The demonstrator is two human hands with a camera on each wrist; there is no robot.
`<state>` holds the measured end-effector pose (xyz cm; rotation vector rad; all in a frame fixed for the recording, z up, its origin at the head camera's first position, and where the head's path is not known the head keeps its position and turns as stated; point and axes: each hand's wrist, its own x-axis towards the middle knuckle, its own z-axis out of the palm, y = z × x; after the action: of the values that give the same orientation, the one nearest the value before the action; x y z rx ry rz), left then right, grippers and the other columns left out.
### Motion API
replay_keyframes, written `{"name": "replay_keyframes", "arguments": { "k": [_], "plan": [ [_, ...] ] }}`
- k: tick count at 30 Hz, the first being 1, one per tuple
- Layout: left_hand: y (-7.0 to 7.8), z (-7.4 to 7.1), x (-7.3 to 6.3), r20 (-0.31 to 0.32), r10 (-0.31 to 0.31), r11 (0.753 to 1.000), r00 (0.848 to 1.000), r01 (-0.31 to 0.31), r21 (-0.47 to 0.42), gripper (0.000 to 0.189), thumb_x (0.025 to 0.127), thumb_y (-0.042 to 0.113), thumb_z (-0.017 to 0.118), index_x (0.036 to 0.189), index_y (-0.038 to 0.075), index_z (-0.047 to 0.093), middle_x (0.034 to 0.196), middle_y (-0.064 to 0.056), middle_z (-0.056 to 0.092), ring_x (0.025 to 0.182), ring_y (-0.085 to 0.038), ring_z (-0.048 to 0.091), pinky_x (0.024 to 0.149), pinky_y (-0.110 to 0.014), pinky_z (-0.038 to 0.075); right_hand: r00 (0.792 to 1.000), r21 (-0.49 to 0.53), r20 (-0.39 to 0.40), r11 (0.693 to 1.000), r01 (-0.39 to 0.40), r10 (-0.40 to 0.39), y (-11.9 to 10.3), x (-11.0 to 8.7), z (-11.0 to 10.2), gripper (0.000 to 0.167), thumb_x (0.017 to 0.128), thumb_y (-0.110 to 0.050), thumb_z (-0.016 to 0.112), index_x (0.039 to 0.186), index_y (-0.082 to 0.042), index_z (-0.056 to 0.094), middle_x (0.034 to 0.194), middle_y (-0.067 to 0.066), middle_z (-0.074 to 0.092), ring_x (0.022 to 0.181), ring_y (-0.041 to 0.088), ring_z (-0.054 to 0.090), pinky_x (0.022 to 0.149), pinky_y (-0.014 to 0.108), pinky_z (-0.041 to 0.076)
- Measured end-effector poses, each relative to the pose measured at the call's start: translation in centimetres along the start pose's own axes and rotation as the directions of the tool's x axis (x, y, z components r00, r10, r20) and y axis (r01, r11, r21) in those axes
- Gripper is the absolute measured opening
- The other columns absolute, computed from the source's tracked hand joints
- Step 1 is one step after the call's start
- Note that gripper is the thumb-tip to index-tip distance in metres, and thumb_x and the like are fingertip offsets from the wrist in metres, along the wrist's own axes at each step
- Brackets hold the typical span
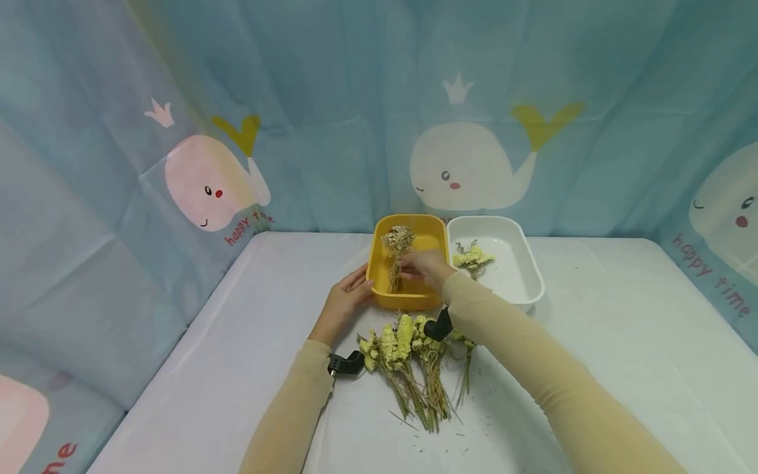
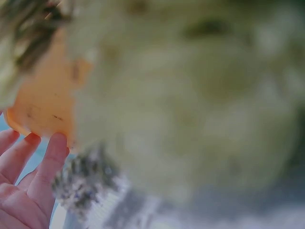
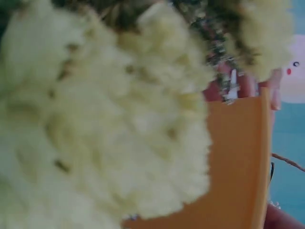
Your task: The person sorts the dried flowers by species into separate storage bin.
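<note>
The right hand (image 1: 422,264) reaches into a yellow tub (image 1: 408,301) and pinches the stems of a small bunch of dried flowers (image 1: 398,239). Its pale, speckled heads point toward the tub's far side, and the stems run down toward the near wall. Against the tub's left wall and near corner rests the left hand (image 1: 348,296), its fingers nearly straight. In the left wrist view those fingers (image 2: 47,164) touch the tub's orange-looking outside (image 2: 47,102). Blurred yellow blossoms (image 3: 105,124) fill much of the right wrist view and cover part of the tub.
Several bunches of yellow dried flowers (image 1: 404,349) lie in front of the tub, under the wrists, with stem bits scattered nearby. A white tub (image 1: 527,263) stands beside the yellow one, holding another yellow flower bunch (image 1: 472,258). A blue whale-print curtain (image 1: 331,99) hangs behind the white table (image 1: 616,316).
</note>
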<state>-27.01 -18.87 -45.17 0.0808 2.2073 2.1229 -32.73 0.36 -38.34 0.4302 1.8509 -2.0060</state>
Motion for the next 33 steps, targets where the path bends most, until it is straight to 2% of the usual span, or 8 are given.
{"name": "replay_keyframes", "arguments": {
  "k": [10,15,19,25,29,33],
  "plan": [
    [0.1,0.0,0.0,0.009,0.011,1.0,1.0,-0.011,-0.003,0.055,0.099,0.021,0.063,0.151,0.019,0.045,0.152,-0.011,0.048,0.135,-0.028,0.053,0.104,-0.035,0.055,0.999,0.004,0.028,1.0,-0.017,0.017,0.7,0.4,0.4,0.034,0.094,0.004,0.063,0.128,0.006,0.064,0.1,0.012,0.07,0.06,0.01,0.065,0.068,0.021,0.063],
    [0.0,0.0,0.0,0.026,0.011,1.0,1.0,-0.011,-0.001,0.056,0.1,0.019,0.061,0.153,0.016,0.042,0.154,-0.013,0.045,0.138,-0.03,0.051,0.107,-0.038,0.053,0.999,-0.009,0.025,0.999,-0.04,0.041,1.2,0.6,0.8,0.033,0.093,0.002,0.065,0.126,0.004,0.065,0.117,0.018,0.07,0.058,0.009,0.066,0.069,0.021,0.063],
    [-0.1,-0.1,0.0,0.02,0.014,1.0,1.0,-0.014,0.001,0.056,0.1,0.019,0.061,0.153,0.015,0.042,0.154,-0.013,0.045,0.137,-0.03,0.051,0.106,-0.038,0.054,0.999,-0.002,0.024,0.999,-0.035,0.035,1.5,0.8,1.0,0.033,0.093,0.004,0.065,0.126,0.005,0.066,0.129,0.021,0.065,0.06,0.01,0.066,0.074,0.023,0.064],
    [0.0,-0.1,-0.1,0.021,0.009,1.0,1.0,-0.009,0.003,0.056,0.101,0.019,0.06,0.153,0.016,0.041,0.155,-0.013,0.045,0.138,-0.029,0.051,0.104,-0.036,0.055,0.999,-0.004,0.016,0.999,-0.037,0.038,1.7,0.8,0.9,0.032,0.093,0.005,0.064,0.124,0.008,0.065,0.127,0.022,0.066,0.061,0.011,0.066,0.077,0.024,0.064],
    [0.1,-0.1,-0.2,0.021,0.011,1.0,1.0,-0.011,-0.008,0.056,0.101,0.019,0.06,0.153,0.016,0.041,0.155,-0.013,0.044,0.138,-0.028,0.05,0.105,-0.036,0.055,0.999,-0.021,0.018,0.999,-0.033,0.034,1.9,0.7,0.8,0.031,0.093,0.004,0.065,0.123,0.008,0.065,0.117,0.018,0.069,0.061,0.01,0.066,0.073,0.022,0.064],
    [0.2,-0.1,-0.3,0.025,0.01,1.0,1.0,-0.01,-0.021,0.056,0.101,0.019,0.061,0.153,0.016,0.042,0.155,-0.013,0.044,0.139,-0.028,0.05,0.106,-0.036,0.054,0.999,-0.027,0.017,0.999,-0.028,0.028,1.9,0.7,0.9,0.031,0.092,0.005,0.065,0.123,0.009,0.065,0.121,0.022,0.069,0.063,0.01,0.066,0.073,0.022,0.064]
  ]
}}
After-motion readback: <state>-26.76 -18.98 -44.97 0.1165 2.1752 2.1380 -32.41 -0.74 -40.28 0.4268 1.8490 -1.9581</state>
